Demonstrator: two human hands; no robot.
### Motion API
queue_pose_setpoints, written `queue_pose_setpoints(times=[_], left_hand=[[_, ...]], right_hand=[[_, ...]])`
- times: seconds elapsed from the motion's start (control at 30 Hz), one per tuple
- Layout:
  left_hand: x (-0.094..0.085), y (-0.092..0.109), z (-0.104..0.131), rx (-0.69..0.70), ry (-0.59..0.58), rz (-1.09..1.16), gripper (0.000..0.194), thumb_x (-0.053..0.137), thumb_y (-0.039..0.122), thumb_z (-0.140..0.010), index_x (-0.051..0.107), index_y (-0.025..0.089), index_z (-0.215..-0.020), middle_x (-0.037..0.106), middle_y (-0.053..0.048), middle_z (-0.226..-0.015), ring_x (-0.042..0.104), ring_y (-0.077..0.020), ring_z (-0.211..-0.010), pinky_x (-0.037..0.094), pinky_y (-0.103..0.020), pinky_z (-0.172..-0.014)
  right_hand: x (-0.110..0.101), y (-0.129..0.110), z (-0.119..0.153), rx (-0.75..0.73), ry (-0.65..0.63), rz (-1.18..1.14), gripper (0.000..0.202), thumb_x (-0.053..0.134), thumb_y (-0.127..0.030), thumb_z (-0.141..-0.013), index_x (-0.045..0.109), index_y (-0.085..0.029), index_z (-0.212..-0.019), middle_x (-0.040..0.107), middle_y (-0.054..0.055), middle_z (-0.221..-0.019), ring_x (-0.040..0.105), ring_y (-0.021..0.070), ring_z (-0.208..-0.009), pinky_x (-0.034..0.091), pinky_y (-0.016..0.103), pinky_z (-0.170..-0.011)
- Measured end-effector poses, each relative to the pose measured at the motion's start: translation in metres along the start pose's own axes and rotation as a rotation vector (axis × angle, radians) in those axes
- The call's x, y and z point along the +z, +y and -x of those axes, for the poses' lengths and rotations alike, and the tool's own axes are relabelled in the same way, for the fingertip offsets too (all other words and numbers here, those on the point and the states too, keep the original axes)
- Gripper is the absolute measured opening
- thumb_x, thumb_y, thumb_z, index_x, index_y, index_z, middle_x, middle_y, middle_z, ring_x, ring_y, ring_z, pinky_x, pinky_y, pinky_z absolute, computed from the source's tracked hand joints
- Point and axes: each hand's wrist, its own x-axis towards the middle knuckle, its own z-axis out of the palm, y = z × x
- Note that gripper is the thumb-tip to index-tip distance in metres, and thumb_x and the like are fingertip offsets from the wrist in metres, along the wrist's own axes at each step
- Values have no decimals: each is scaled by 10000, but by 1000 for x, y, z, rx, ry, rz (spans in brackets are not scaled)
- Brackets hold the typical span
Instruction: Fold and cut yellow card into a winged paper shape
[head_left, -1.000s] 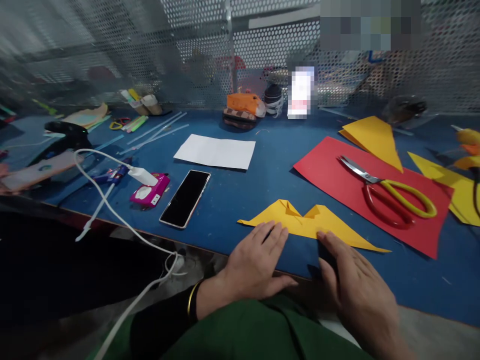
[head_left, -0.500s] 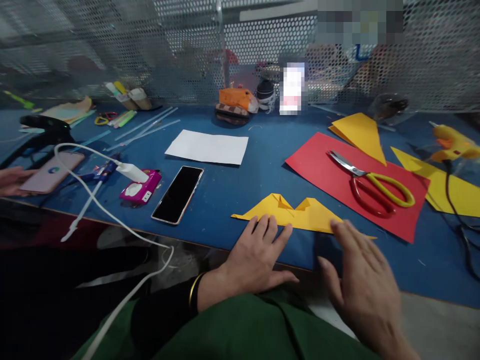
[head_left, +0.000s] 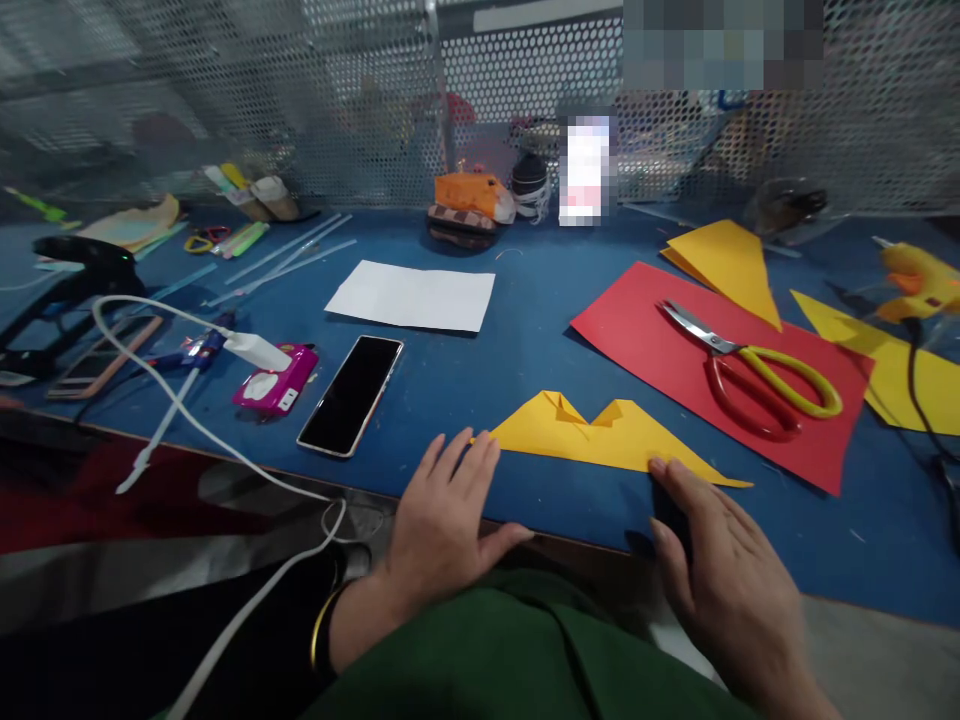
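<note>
A folded yellow paper piece (head_left: 581, 438) lies at the table's near edge, with two peaks and a V-shaped notch between them. My left hand (head_left: 446, 510) rests flat by its left tip, fingers stretched out and partly covering that tip. At the lower right side, my right hand (head_left: 727, 570) has its fingertips at the paper's near edge, thumb apart. Neither hand grips anything. Beyond the paper, scissors (head_left: 724, 345) with one red and one yellow handle lie on a red sheet (head_left: 615, 305).
A black-screened phone (head_left: 351, 395), a white sheet (head_left: 412, 297) and a magenta power socket (head_left: 277, 380) with a white cable are to the left. More folded yellow paper (head_left: 724, 265) and a yellow glue gun (head_left: 919, 280) lie right. A perforated metal screen (head_left: 360, 110) closes the back.
My left hand has slid left along the paper, uncovering its lower edge. My right hand has shifted slightly down. At far left, another person's hand has left the pink phone.
</note>
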Motion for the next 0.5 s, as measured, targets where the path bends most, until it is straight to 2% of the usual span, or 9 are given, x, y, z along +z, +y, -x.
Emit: queue_pose_setpoints(times=[0.13, 0.23, 0.37, 0.5], left_hand=[[-8, -11, 12, -60, -14, -32, 759, 444, 661, -953, 523, 48, -1394, 622, -187, -1370, 518, -379, -1329, 388, -577, -1106], [-9, -6, 11, -54, 16, -29, 820, 461, 674, -940, 470, 18, -1433, 568, -210, -1427, 427, -382, -1410, 343, -574, -1150], [0, 9, -6, 80, 32, 22, 774, 491, 618, -955, 455, 25, -1451, 532, -166, -1478, 349, -335, -1470, 318, -493, -1194], [13, 15, -20, 202, -87, 127, 806, 452, 686, -940, 487, 47, -1431, 526, -151, -1488, 410, -311, -1440, 385, -449, -1168]], right_hand=[[0, 3, 9, 49, 8, 26, 537, 494, -264, -981, 438, -18, -1455, 680, 218, -1244, 663, 317, -1125, 544, 469, -948], [3, 1, 10, 75, 0, 15, 555, 489, -251, -977, 408, -24, -1477, 667, 230, -1260, 651, 330, -1150, 545, 493, -949], [5, -2, 6, 76, -31, -20, 570, 454, -289, -992, 372, -46, -1501, 639, 233, -1309, 610, 336, -1225, 533, 512, -967], [-9, 3, 15, 138, -32, 1, 568, 424, -330, -1000, 355, -132, -1528, 663, 184, -1278, 642, 328, -1167, 546, 494, -920]])
